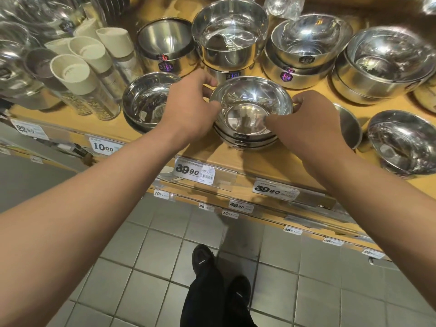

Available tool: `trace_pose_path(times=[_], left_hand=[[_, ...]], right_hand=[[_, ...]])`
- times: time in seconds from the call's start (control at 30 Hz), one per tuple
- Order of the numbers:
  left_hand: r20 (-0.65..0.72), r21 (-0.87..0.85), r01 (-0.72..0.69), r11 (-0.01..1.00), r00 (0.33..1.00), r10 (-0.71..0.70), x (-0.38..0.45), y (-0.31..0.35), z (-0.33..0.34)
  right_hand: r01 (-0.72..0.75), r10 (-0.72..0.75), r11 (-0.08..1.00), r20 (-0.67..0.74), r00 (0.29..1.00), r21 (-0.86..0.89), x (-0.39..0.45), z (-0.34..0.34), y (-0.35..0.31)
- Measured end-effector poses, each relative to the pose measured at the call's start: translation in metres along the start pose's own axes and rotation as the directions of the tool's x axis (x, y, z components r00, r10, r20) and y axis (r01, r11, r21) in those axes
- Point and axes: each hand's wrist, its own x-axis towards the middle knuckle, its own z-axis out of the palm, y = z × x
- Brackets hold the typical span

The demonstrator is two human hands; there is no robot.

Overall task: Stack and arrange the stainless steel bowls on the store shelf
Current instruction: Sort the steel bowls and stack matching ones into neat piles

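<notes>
A stack of nested stainless steel bowls (250, 107) stands near the front of the wooden shelf (205, 152). My left hand (188, 102) grips the top bowl's left rim, thumb inside. My right hand (306, 121) holds the right rim, fingers curled over the edge. More steel bowls surround it: a stack at the left (148, 100), a single bowl at the front right (401, 142), and taller stacks behind (230, 34), (165, 43), (304, 46), (382, 60).
Glass jars with cream lids (87, 67) stand at the left of the shelf. Price tags (194, 172) line the shelf's front edge, with lower shelves below. A steel piece (349, 125) leans behind my right hand. My shoes (203, 258) are on the grey tiled floor.
</notes>
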Motion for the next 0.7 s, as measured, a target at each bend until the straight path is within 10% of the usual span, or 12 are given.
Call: trace_pose_path(times=[0.7], left_hand=[[-0.013, 0.035, -0.038, 0.999, 0.999, 0.038, -0.0056, 0.0031, 0.0030]], right_hand=[[0.007, -0.007, 1.000, 0.001, 1.000, 0.021, 0.0052, -0.0028, 0.0046]])
